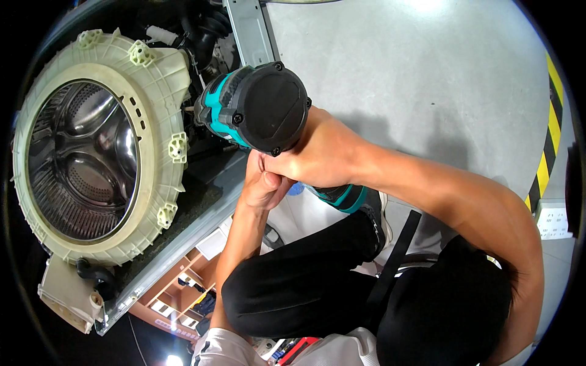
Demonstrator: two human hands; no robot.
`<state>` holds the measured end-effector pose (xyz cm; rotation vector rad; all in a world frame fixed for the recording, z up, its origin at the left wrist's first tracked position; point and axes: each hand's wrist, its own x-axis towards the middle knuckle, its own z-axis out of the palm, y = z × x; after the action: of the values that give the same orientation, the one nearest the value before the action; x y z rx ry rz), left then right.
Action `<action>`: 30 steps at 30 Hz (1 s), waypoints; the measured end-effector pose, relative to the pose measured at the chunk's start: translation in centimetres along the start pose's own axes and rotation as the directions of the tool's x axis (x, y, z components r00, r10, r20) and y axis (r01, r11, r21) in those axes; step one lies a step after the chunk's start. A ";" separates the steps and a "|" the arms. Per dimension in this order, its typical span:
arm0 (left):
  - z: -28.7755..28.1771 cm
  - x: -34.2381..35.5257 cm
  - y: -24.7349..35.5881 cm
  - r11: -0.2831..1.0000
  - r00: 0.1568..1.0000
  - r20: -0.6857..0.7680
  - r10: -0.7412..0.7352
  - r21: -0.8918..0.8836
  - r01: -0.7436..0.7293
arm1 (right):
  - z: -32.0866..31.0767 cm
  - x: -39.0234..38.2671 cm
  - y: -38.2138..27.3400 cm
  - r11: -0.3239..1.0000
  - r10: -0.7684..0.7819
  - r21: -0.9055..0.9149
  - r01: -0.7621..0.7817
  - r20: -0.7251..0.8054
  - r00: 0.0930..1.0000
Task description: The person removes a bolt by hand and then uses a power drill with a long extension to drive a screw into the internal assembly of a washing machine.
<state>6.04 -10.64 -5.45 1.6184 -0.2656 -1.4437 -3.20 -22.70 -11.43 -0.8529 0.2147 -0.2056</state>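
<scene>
A teal and black cordless drill (271, 110) points left toward the side of a washing machine's pale plastic tub (160, 100). My right hand (326, 149) is wrapped around its handle, just behind the round black rear cap. Under the drill body, my left hand (262, 186) is closed around the front of the handle and touches my right fingers; some of its fingertips are hidden. The drill's base (345, 198) shows below my right hand. Its tip reaches the tub's outer edge, but what it touches there is hidden.
The tub's round opening shows a shiny steel drum (82, 161). Grey metal cabinet edges (177, 235) run beside it, with dark hoses (204, 27) above. My bent knee (262, 299) is below my hands. A power strip (554, 219) and yellow-black floor tape (552, 131) lie at right.
</scene>
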 end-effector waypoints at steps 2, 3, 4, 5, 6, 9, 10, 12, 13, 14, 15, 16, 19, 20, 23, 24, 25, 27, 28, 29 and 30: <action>-0.1 -0.1 -0.2 1.000 1.000 -0.003 -0.015 -0.016 0.015 | -0.1 0.2 0.2 1.000 0.002 -0.004 -0.001 0.034 0.999; -0.6 -0.1 -0.5 1.000 1.000 -0.009 -0.010 -0.018 0.010 | -0.2 0.2 0.2 0.997 0.002 -0.080 0.001 0.037 0.999; -1.2 -0.4 -0.9 1.000 1.000 -0.018 -0.001 -0.017 0.001 | -0.4 0.0 -0.2 0.988 -0.001 -0.155 0.007 0.045 0.999; -1.7 -0.7 -1.3 1.000 1.000 -0.027 0.008 -0.016 -0.008 | -0.5 0.0 -0.4 0.973 -0.003 -0.229 0.014 0.052 0.999; -1.9 -1.1 -1.5 0.999 0.998 -0.053 0.028 -0.020 -0.029 | -0.4 0.1 -0.6 0.952 -0.037 -0.300 0.056 0.069 0.997; -3.0 -1.5 -2.1 0.998 0.998 -0.037 0.055 -0.036 -0.056 | -0.1 0.1 -0.6 0.930 -0.051 -0.360 0.078 0.085 0.995; -2.5 -1.4 -2.0 0.997 0.996 -0.065 0.059 -0.038 -0.062 | -0.1 -0.1 -0.4 0.961 -0.009 -0.275 0.030 0.077 0.997; -0.8 -0.3 -1.4 0.997 0.992 -0.104 0.070 -0.034 -0.074 | -0.5 -0.1 0.0 0.980 0.008 -0.200 0.001 0.049 0.999; -0.7 -0.3 -1.3 0.997 0.992 -0.099 0.073 -0.033 -0.076 | -0.4 -0.1 0.2 0.978 -0.007 -0.209 0.013 0.034 0.999; -0.7 -0.2 -1.3 0.996 0.993 -0.095 0.075 -0.031 -0.078 | -0.3 -0.1 0.4 0.976 -0.022 -0.217 0.025 0.019 1.000; -0.7 -0.2 -1.3 0.996 0.993 -0.090 0.077 -0.030 -0.080 | -0.2 0.0 0.6 0.977 -0.025 -0.210 0.027 0.013 1.000; -0.7 -0.3 -1.3 0.995 0.992 -0.093 0.086 -0.035 -0.089 | -0.2 0.0 0.5 0.979 -0.031 -0.203 0.032 0.011 0.999; -0.6 -0.4 -1.2 0.992 0.990 -0.091 0.107 -0.050 -0.112 | -0.1 0.0 0.4 0.979 -0.035 -0.202 0.038 0.015 0.999; -0.5 -0.3 -1.2 0.991 0.990 -0.084 0.113 -0.057 -0.118 | -0.2 0.0 0.3 0.978 -0.035 -0.205 0.038 0.016 0.999; -0.8 -0.2 -1.4 0.995 0.996 -0.044 0.073 -0.072 -0.076 | -0.4 -0.1 -0.1 0.976 -0.018 -0.215 0.022 0.025 1.000; -1.6 -0.4 -2.0 0.994 0.997 -0.038 0.062 -0.092 -0.065 | -0.9 -0.2 -0.3 0.951 0.006 -0.308 0.015 0.068 0.998; -2.5 -0.9 -2.5 0.992 0.998 -0.040 0.054 -0.110 -0.058 | -1.4 -0.3 -1.3 0.920 0.034 -0.393 0.015 0.117 0.993; -6.7 -2.7 -5.0 0.981 0.995 -0.078 0.068 -0.179 -0.081 | -1.2 0.2 -1.8 0.870 0.057 -0.491 0.043 0.188 0.981; -6.2 -2.4 -4.7 0.990 0.988 -0.103 0.117 -0.066 -0.124 | -1.2 0.2 -1.8 0.858 0.055 -0.512 0.052 0.192 0.980; -5.6 -2.0 -4.4 0.989 0.993 -0.089 0.083 -0.113 -0.093 | -1.2 0.2 -1.8 0.845 0.053 -0.531 0.061 0.198 0.979; -4.9 -1.8 -4.0 0.985 0.996 -0.073 0.050 -0.159 -0.061 | -1.1 0.0 -1.7 0.865 0.092 -0.501 -0.003 0.153 0.984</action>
<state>8.26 -4.89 -7.73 1.5149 -0.1490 -1.3296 -3.68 -24.62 -10.82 -1.3768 0.1260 -0.0239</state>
